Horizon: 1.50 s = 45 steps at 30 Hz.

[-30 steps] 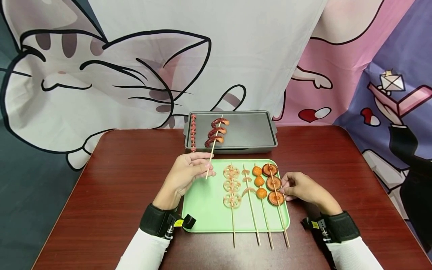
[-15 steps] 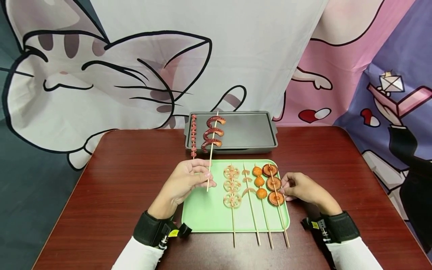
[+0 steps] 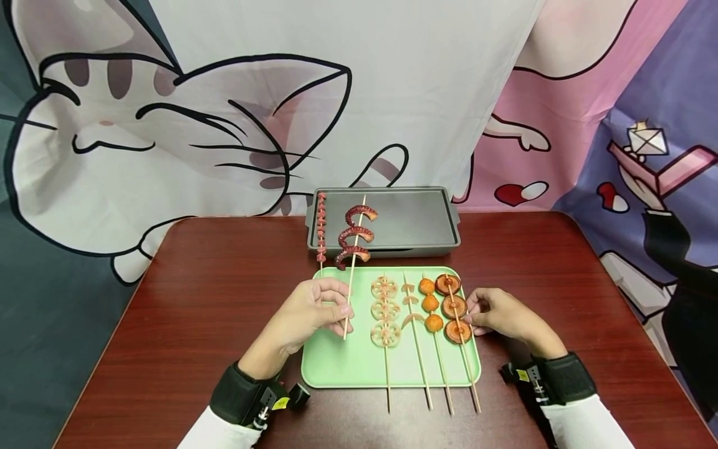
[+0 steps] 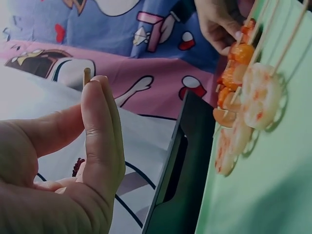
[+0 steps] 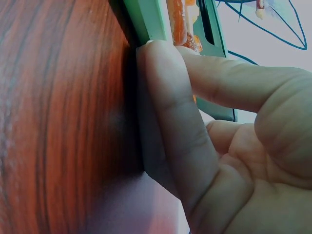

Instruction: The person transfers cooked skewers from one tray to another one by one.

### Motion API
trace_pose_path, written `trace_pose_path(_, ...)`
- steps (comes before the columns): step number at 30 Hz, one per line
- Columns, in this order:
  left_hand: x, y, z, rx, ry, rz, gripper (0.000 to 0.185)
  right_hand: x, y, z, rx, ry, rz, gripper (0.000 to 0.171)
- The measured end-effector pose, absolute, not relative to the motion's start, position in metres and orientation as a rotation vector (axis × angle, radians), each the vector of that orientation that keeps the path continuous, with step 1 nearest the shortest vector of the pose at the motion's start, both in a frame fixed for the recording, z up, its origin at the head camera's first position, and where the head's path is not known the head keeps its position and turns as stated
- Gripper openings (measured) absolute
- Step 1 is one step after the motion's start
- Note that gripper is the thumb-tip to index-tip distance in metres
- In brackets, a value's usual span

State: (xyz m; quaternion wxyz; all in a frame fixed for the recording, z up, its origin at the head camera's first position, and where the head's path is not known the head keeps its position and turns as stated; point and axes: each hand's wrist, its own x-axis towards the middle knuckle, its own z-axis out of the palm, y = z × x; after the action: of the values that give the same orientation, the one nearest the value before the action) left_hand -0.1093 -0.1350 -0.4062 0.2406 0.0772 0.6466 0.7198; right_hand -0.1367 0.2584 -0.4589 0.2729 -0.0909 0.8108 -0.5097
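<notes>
My left hand [image 3: 320,315] pinches the lower stick of a skewer of curled dark-red pieces [image 3: 361,253] that look like octopus tentacles. The skewer is raised, nearly upright, overlapping the far edge of the green tray [image 3: 331,368]. In the left wrist view its stick end [image 4: 87,75] pokes out at the fingertips. My right hand [image 3: 502,312] pinches the tray's right rim between thumb and finger. On the tray's right half lie a lotus-root skewer [image 3: 386,335], one of small pale-orange slices [image 3: 414,318], one of orange balls [image 3: 434,323] and a mushroom skewer [image 3: 458,332].
Behind the tray stands a grey metal pan [image 3: 415,218], with a skewer of small red pieces [image 3: 321,221] along its left side. Everything sits on a brown wooden table [image 3: 224,268]. A cartoon-printed cloth [image 3: 437,93] hangs behind.
The left hand has drawn the tentacle skewer back toward the body, from over the pan to the tray's far edge. My right hand keeps its place on the rim.
</notes>
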Motion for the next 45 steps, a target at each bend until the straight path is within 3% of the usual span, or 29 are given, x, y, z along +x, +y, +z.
trace_pose_path(45,-0.05,-0.121,-0.449,0.159,1.626,1.81,0.023,-0.137,0.258,-0.459,-0.26,2.185,-1.375,0.012)
